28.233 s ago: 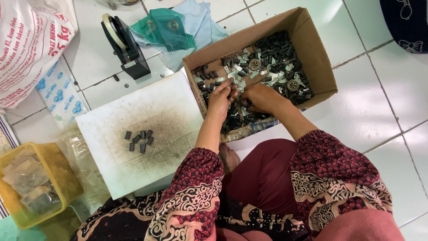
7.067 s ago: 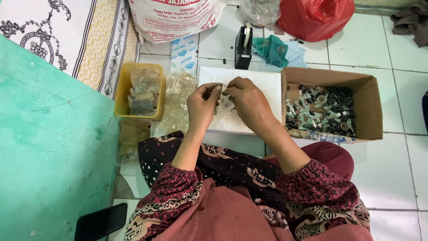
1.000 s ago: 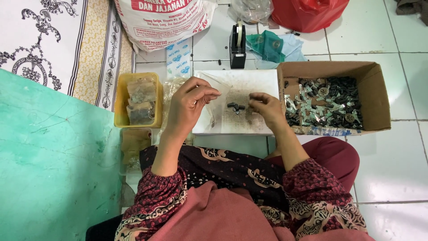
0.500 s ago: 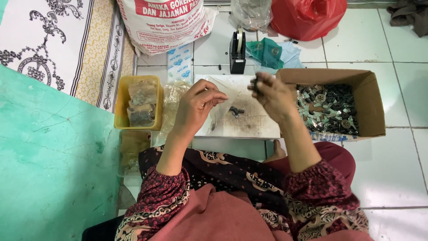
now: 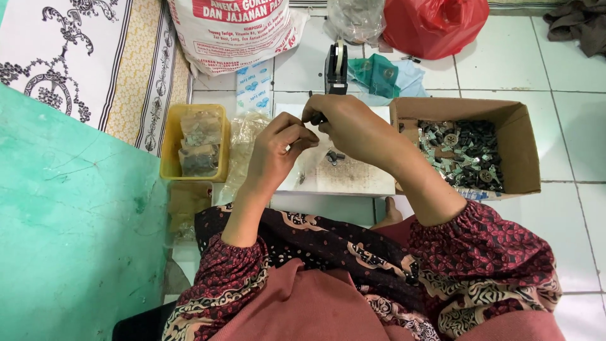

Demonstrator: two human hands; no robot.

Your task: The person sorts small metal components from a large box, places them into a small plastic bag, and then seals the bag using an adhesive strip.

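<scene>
My left hand (image 5: 276, 150) is raised over the white board (image 5: 360, 180), its fingertips pinched on what looks like a small clear plastic bag. My right hand (image 5: 346, 123) meets it from the right, with small dark metal parts (image 5: 315, 117) held in its fingertips just above the left thumb. A few more dark parts (image 5: 334, 156) lie on the board under both hands. At the right stands an open cardboard box (image 5: 525, 142) holding several dark and silvery parts (image 5: 461, 155).
A yellow tub (image 5: 166, 148) of filled bags sits left of the board, beside loose clear bags (image 5: 243, 148). A black tape dispenser (image 5: 336, 63), teal cloth (image 5: 379, 74), red bag (image 5: 435, 25) and printed white sack (image 5: 230, 28) lie beyond. A green surface (image 5: 63, 221) borders the left.
My right hand has come from the board's right side up and left to my left hand, carrying dark parts. The left hand has stayed raised over the board.
</scene>
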